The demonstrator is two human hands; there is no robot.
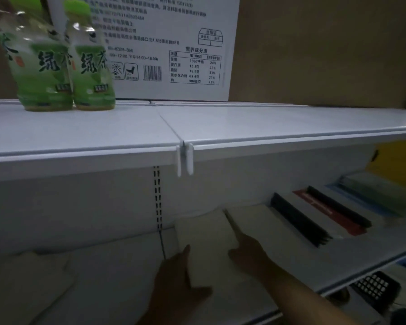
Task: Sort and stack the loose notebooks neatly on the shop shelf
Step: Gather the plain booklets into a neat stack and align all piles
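Squaring the pale notebook [205, 233], you press its sides: left hand [174, 280] flat, right hand [249, 252] with forefinger straight.

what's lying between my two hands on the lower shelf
A pale notebook lies flat between the left hand and the right hand, which touch its left and right edges. The head view shows it, dimly lit.

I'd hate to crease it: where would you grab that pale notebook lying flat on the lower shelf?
Take the pale notebook by its long side edges, one hand each side, reaching in from the front: it lies flat, and the upper shelf blocks coming from above.
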